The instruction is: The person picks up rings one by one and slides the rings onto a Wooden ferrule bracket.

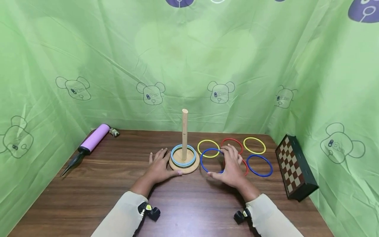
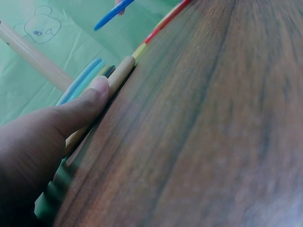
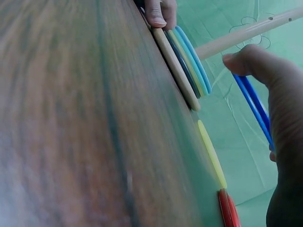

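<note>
A wooden peg stand (image 1: 185, 138) rises from a round base (image 1: 184, 168) with a light blue ring (image 1: 183, 162) stacked on it. My left hand (image 1: 160, 167) lies flat on the table with straight fingers, its thumb (image 2: 80, 111) against the base rim (image 2: 120, 74). My right hand (image 1: 232, 166) pinches a dark blue ring (image 1: 204, 163) right of the base. In the right wrist view this ring (image 3: 253, 101) is tilted up off the table between thumb and fingers, near the peg (image 3: 246, 33).
Loose rings lie on the brown table (image 1: 189, 204): yellow (image 1: 208, 142), red (image 1: 232, 140), yellow (image 1: 254, 139), blue (image 1: 259, 157). A folded chessboard box (image 1: 296, 168) stands at the right edge. A purple hand pump (image 1: 91, 141) lies at the left. Green cloth surrounds the table.
</note>
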`<state>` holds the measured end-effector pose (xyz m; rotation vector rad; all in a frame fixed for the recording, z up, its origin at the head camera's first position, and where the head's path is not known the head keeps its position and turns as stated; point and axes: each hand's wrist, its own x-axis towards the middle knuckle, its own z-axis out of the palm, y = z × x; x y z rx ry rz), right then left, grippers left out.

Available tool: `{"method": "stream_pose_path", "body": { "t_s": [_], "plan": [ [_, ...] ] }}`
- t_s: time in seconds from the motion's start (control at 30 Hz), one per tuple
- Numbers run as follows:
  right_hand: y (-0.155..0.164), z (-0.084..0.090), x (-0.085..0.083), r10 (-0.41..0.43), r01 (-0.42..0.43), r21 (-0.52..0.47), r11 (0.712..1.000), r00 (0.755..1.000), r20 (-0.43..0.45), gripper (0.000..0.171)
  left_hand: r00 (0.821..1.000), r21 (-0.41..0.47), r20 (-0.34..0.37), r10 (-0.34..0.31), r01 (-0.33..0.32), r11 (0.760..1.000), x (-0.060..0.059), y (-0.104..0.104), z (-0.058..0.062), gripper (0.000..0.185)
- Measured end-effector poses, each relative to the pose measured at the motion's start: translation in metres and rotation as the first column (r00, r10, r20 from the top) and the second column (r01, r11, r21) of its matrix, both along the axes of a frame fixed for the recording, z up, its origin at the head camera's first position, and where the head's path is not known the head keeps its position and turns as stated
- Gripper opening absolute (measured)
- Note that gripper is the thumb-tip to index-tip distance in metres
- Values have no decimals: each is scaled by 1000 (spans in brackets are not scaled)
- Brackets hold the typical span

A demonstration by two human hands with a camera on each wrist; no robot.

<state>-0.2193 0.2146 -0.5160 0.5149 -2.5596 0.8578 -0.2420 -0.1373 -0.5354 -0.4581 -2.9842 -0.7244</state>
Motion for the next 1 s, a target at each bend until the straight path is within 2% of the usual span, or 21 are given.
{"method": "stream_pose_path", "body": {
  "t_s": [0.37, 0.6, 0.87, 1.0],
  "plan": [
    [-6, 8, -2, 30, -33, -35, 999, 994, -105, 104, 1000, 4, 13, 4, -4, 1000, 4, 1, -1, 122],
    [-16, 31, -5, 33, -44, -63, 997, 985, -170, 95, 1000, 16, 3, 9, -9, 1000, 1, 1, 0, 121],
    [-22, 56, -7, 13, -45, -121, 992, 965, -260, 102, 1000, 7, 2, -3, 3, 1000, -1, -1, 1, 122],
    [-22, 68, -6, -10, -35, -158, 987, 962, -272, 100, 1000, 13, 8, -3, 3, 1000, 1, -1, 1, 123]
  ]
}}
